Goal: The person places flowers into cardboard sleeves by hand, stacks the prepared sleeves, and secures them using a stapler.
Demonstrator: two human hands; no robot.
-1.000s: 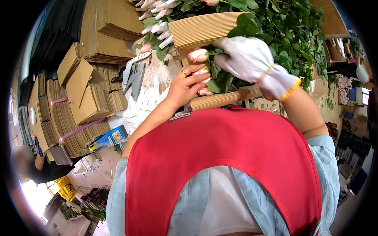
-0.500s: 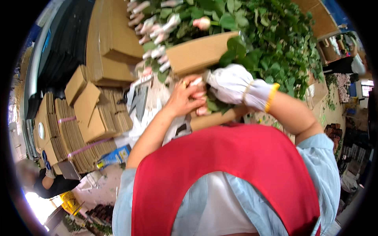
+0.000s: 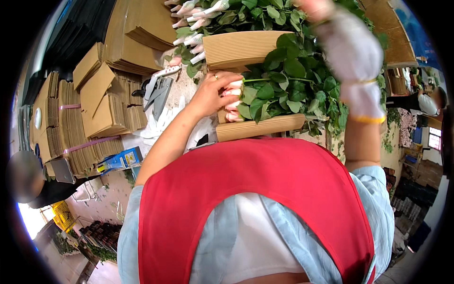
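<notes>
My left hand (image 3: 215, 94), bare with a ring, curls its fingers over a row of pale pink roses (image 3: 233, 116). The blooms point left, their leafy stems (image 3: 288, 90) to the right. They lie between an upper corrugated cardboard piece (image 3: 246, 47) and a lower cardboard strip (image 3: 260, 128). My right hand (image 3: 352, 52), in a white glove with a yellow cuff, is raised at the upper right over the greenery. Motion smears its fingers. A blurred pink shape beside it may be a bloom or fingertips; I cannot tell which.
White-sleeved roses (image 3: 203, 19) lie at the far side. A grey and white stapler-like tool (image 3: 158, 97) rests left of my hand. Cardboard stacks (image 3: 109, 104) and a blue box (image 3: 124, 159) are at the left. A person (image 3: 28, 180) is at the lower left, another at the far right.
My right hand has left the roses beside my left hand and moved up and right. The row of blooms and their leaves now show. My left hand stays at the blooms.
</notes>
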